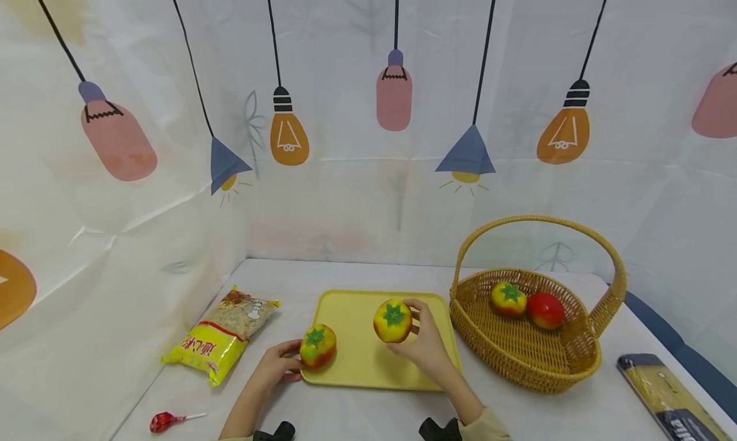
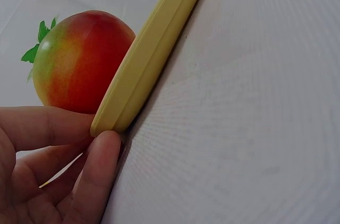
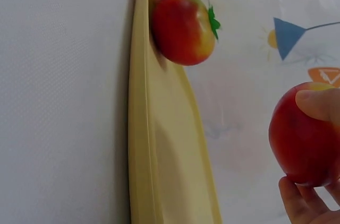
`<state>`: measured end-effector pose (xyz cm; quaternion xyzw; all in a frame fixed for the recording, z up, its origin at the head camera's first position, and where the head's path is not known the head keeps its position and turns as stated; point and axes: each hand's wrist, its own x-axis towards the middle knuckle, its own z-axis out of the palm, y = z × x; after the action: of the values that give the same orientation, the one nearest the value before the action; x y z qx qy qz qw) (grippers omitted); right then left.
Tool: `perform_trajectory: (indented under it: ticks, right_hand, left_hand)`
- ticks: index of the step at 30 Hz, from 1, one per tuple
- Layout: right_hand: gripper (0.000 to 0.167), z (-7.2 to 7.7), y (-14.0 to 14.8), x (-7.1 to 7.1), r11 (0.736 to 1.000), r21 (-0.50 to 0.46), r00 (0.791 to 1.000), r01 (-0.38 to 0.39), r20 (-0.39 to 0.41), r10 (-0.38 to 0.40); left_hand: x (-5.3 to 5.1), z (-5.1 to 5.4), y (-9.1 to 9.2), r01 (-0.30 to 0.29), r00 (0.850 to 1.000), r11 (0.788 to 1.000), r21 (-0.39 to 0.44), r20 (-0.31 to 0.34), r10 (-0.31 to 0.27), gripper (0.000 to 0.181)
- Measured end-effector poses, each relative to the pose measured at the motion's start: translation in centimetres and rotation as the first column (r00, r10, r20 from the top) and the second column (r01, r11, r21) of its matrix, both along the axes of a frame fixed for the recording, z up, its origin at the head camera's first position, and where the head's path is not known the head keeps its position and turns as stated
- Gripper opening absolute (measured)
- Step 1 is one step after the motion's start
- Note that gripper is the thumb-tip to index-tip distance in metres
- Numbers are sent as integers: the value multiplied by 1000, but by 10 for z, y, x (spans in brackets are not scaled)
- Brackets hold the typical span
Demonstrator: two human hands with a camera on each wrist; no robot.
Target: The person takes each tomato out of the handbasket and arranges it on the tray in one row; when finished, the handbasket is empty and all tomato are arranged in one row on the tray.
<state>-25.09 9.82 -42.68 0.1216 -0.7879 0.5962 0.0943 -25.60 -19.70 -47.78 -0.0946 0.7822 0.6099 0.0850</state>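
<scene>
My right hand (image 1: pixel 427 344) holds a red-and-yellow tomato (image 1: pixel 391 321) with a green leafy top above the yellow tray (image 1: pixel 368 377). In the right wrist view the thumb lies on that tomato's side and fingertips are under it. A second tomato (image 1: pixel 318 346) sits at the tray's front left corner, redder on its side in the left wrist view. Beside it, my left hand (image 2: pixel 48 165) pinches the tray's corner (image 2: pixel 114 118) between thumb and finger.
A wicker basket (image 1: pixel 501 364) with a tall handle stands right of the tray, holding a tomato (image 1: pixel 508 299) and a red fruit (image 1: pixel 546 310). A yellow snack bag (image 1: pixel 221 332) and a lollipop (image 1: pixel 167 422) lie left. A black-and-gold pack (image 1: pixel 670 396) lies far right.
</scene>
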Motion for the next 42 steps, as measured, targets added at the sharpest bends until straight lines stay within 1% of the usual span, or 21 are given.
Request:
perform_trajectory:
  ticks: [4,6,15,19,23,26,31,36,39,42]
  right_hand:
    - [82,-4,-6,0,1000,12,1000,-10,-8,10]
    - [83,-13,-7,-4,1000,24,1000,-15,-24,15]
    - [79,-24,-19,-6,997,51,997,-61,-50,64]
    - [78,-29,-24,-6,993,63,993,-102,-52,105]
    - [77,-34,-28,-6,983,104,986,-153,-54,159]
    - [77,-36,-31,-7,974,120,980,-191,-27,196]
    - [78,-37,-37,-10,960,123,968,-250,61,244]
    - [79,-39,-42,-12,951,154,959,-269,130,250]
    - [79,-40,-44,-13,948,173,959,-266,144,243]
    - [79,-42,-45,-15,949,170,958,-266,158,241]
  left_hand:
    - [1,0,-1,3,1000,1000,0,0,-3,55]
    - [1,-1,-1,1,1000,1000,1,1,-1,55]
    - [4,0,-1,-9,1000,1000,-6,-5,8,54]
    - [4,0,-2,-5,1000,1000,-5,-2,5,54]
    - [3,-1,-2,3,1000,1000,-2,0,-3,54]
    - [2,-1,-2,4,1000,1000,-2,-2,-4,55]
    - [2,-2,-3,2,1000,1000,3,-10,-2,55]
    - [3,0,-2,12,1000,1000,7,-13,-11,56]
    - [3,1,-2,17,1000,1000,7,-13,-16,56]
    - [3,1,-1,21,1000,1000,7,-15,-21,56]
